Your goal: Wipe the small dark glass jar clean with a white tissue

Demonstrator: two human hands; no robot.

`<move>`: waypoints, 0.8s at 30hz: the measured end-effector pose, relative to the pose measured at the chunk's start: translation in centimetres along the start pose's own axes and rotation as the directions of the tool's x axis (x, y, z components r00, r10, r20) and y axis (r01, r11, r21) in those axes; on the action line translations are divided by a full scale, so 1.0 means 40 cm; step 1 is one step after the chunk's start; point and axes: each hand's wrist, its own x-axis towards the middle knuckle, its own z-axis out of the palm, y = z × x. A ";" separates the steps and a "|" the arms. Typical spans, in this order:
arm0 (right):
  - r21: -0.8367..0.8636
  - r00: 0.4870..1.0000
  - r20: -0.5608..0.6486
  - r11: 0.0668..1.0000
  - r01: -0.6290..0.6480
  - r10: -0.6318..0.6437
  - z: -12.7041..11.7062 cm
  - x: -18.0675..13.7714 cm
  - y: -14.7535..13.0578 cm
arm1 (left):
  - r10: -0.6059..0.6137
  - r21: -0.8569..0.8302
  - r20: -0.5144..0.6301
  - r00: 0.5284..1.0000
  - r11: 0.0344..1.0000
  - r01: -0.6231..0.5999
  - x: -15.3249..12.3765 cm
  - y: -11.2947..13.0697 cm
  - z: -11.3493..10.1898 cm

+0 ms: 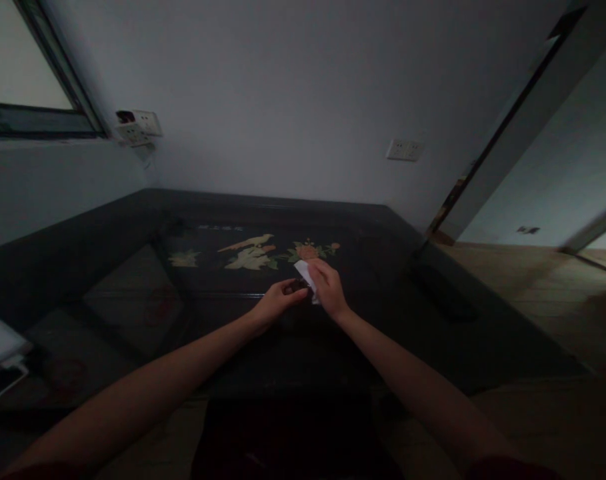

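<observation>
Both hands meet over the near middle of a dark glossy table (263, 213). My left hand (279, 300) is closed around a small dark brown object (295, 287), whose kind I cannot make out in the dim light. A folded white tissue or cloth (305, 271) is pinched in my right hand (329, 287), pressed up against the right side of the dark object. Part of the white piece is covered by my right fingers.
Bird and flower inlays (253, 257) decorate the tabletop. At the left edge stands a white object (3, 343). A dark flat item (443, 291) lies on the right. Wall sockets (404, 150) are behind the table, with plugged-in adapters (134, 128) at the left corner.
</observation>
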 end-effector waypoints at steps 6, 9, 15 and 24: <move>0.529 0.868 0.163 0.701 -0.478 0.469 0.016 0.016 0.041 | 0.018 -0.009 0.045 0.999 1.000 -0.017 -0.004 0.003 -0.002; 0.563 0.824 0.241 0.618 -0.549 0.512 0.021 0.016 0.047 | -0.006 -0.021 0.058 0.998 1.000 0.007 -0.010 0.013 0.002; 0.364 0.947 0.034 0.879 -0.310 0.320 0.005 0.004 0.015 | 0.013 0.007 0.053 0.999 1.000 -0.013 -0.012 0.017 0.005; -0.304 0.958 0.150 0.911 0.279 -0.243 0.004 -0.017 -0.030 | 0.030 0.065 -0.014 0.999 0.997 -0.029 -0.005 0.006 0.001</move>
